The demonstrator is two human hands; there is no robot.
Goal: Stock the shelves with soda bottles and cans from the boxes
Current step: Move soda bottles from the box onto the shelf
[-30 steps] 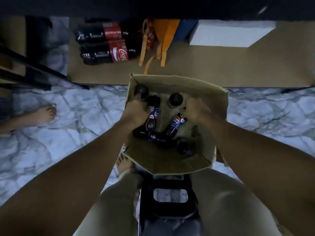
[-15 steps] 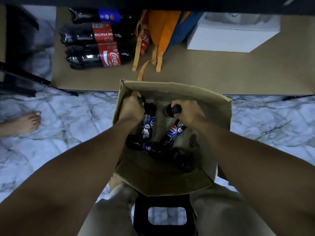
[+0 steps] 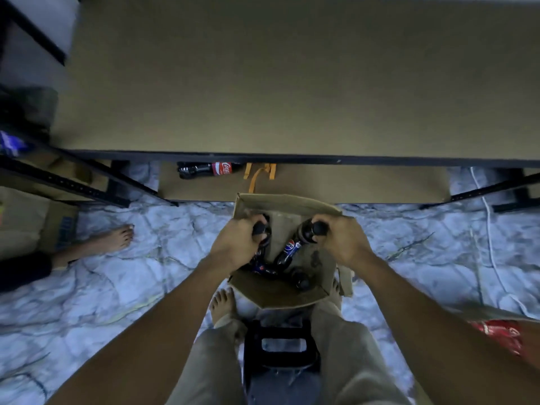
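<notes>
Head view: open brown cardboard box (image 3: 287, 201) on pale marble floor (image 3: 152, 258), just in front of black-framed shelf with tan boards (image 3: 263, 83). Left hand (image 3: 238, 244), fingers curled round the neck of a dark plastic soda bottle (image 3: 259, 228) inside the box. Right hand (image 3: 343, 242) grips the cap end of a tilted dark blue-labelled Pepsi bottle (image 3: 290, 247), also in the box. Another dark capped bottle (image 3: 301, 281) at box bottom. Red-labelled cola bottle (image 3: 209, 169) lies on lowest shelf board.

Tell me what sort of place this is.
Probably a shop stockroom or storage room: black-framed shelving with board shelves, a cardboard box of Pepsi bottles on the marble-look floor, and a Coca-Cola bottle lying on the bottom shelf.
</notes>
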